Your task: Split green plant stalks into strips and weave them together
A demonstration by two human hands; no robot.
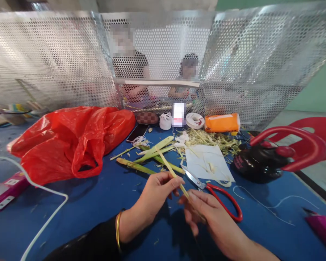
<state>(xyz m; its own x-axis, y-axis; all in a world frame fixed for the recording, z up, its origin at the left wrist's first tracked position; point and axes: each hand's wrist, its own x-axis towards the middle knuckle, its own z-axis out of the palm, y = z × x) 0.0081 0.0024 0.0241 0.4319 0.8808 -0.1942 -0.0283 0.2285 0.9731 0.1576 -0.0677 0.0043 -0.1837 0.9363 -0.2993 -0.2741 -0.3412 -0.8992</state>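
Thin, straight, pale-yellow plant strip (167, 164)

Table (97, 206): blue top
Left: red plastic bag (54, 141)
Back: brown pouch (147, 117), dark phone (137, 133), white roll (191, 123), orange packet (221, 125)
Middle: green stalks (144, 168), scissors (201, 185), white paper (196, 169), heap of shavings (214, 138)
Right: black pot (258, 165), perhaps a kettle, its outline warped here
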